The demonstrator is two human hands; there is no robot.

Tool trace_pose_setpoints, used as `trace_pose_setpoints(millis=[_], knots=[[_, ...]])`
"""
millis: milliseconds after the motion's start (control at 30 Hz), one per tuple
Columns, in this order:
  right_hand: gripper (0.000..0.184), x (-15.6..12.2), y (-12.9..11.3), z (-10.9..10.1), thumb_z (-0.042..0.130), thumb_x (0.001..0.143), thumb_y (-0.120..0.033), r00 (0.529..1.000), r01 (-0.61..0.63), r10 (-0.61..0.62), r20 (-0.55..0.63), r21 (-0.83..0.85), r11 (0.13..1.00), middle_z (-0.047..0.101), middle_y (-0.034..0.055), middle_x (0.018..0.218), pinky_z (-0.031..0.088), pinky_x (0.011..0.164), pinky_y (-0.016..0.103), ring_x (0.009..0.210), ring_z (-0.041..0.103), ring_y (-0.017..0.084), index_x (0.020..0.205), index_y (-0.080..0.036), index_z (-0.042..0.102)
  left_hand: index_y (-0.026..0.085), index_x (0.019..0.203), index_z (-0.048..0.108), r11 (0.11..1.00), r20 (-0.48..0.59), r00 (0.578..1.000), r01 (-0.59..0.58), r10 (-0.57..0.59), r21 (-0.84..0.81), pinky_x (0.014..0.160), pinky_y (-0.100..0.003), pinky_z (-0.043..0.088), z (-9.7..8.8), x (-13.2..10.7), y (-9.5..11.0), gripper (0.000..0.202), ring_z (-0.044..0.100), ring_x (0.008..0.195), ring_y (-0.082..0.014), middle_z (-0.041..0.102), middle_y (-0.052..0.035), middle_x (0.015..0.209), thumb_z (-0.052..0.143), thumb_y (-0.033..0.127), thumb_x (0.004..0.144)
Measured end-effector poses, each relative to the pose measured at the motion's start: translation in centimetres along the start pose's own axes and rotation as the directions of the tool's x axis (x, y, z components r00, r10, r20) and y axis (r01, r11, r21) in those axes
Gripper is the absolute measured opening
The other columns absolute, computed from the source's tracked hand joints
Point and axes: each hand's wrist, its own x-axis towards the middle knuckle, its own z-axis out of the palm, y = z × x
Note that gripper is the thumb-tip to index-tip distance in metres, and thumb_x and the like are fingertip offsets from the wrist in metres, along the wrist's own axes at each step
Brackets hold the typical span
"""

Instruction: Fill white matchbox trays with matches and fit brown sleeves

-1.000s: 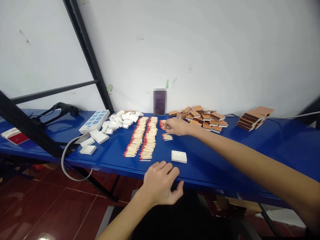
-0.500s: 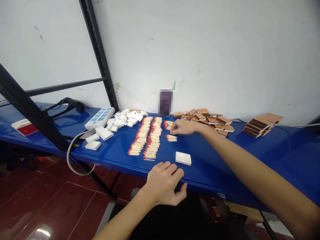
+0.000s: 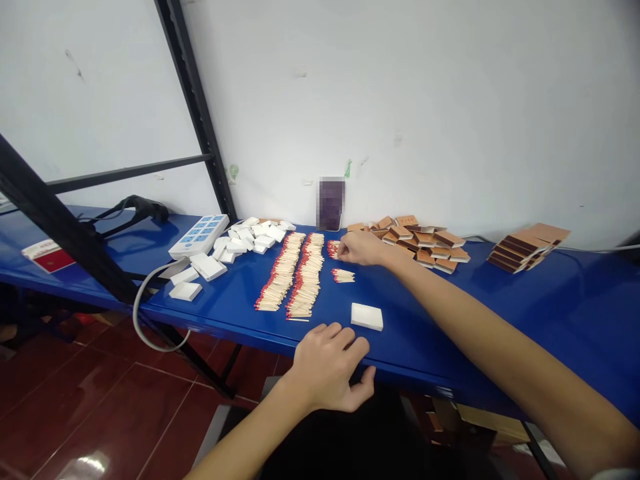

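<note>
My right hand (image 3: 363, 248) reaches to the back of the table, its fingers pinched over the right end of a small pile of red-tipped matches (image 3: 333, 249). Whatever is between those fingertips is hidden. A second small group of matches (image 3: 343, 275) lies just in front of it. To the left, two long rows of matches (image 3: 283, 270) run from back to front. My left hand (image 3: 333, 367) rests at the front edge of the table, fingers loosely bent and thumb apart, with nothing in it. Beyond it lies a white matchbox tray (image 3: 367, 317).
White matchbox trays (image 3: 240, 240) are heaped at the left beside a white power strip (image 3: 200, 235). Brown matchbox sleeves (image 3: 425, 240) are piled at the back right, and more sleeves (image 3: 525, 249) stand further right. A blurred dark rectangle (image 3: 331, 203) leans on the wall. A black rack post (image 3: 197, 107) rises at left.
My right hand has shifted slightly back and left, from beside the nearer group of matches to the farther pile. My left hand stays put.
</note>
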Motion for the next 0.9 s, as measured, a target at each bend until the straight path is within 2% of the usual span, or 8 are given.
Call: trace_pose_setpoints(millis=[267, 533, 900], knots=[[0.011, 0.9, 0.9, 0.8, 0.067, 0.074, -0.026, 1.000, 0.001, -0.001, 0.022, -0.007, 1.000, 0.071, 0.0016, 0.065, 0.037, 0.058, 0.024, 0.062, 0.061, 0.015, 0.072, -0.020, 0.076, 0.020, 0.076, 0.055, 1.000, 0.016, 1.000, -0.001, 0.001, 0.002, 0.053, -0.034, 0.037, 0.0, -0.1, -0.1, 0.014, 0.054, 0.063, -0.0180, 0.054, -0.0007, 0.066, 0.061, 0.032, 0.074], [0.015, 0.7, 1.8, 0.9, 0.064, 0.077, -0.024, 1.000, 0.029, -0.029, 0.008, 0.037, 0.999, 0.076, 0.0039, 0.076, 0.040, 0.060, 0.024, 0.068, 0.065, 0.016, 0.078, -0.017, 0.078, 0.020, 0.075, 0.056, 1.000, 0.018, 1.000, 0.004, -0.004, -0.004, 0.054, -0.033, 0.036, 0.1, -0.1, -0.1, 0.014, 0.053, 0.063, -0.0179, 0.055, -0.0002, 0.067, 0.062, 0.033, 0.073], [0.015, 0.6, 2.4, 1.2, 0.066, 0.076, -0.023, 0.997, 0.078, -0.077, -0.027, 0.051, 0.996, 0.075, 0.0042, 0.074, 0.040, 0.059, 0.024, 0.064, 0.063, 0.014, 0.081, -0.015, 0.078, 0.019, 0.076, 0.057, 1.000, 0.018, 1.000, -0.007, 0.007, -0.014, 0.055, -0.033, 0.035, 0.1, -0.1, -0.1, 0.014, 0.051, 0.064, -0.0183, 0.054, -0.0007, 0.067, 0.060, 0.032, 0.075]])
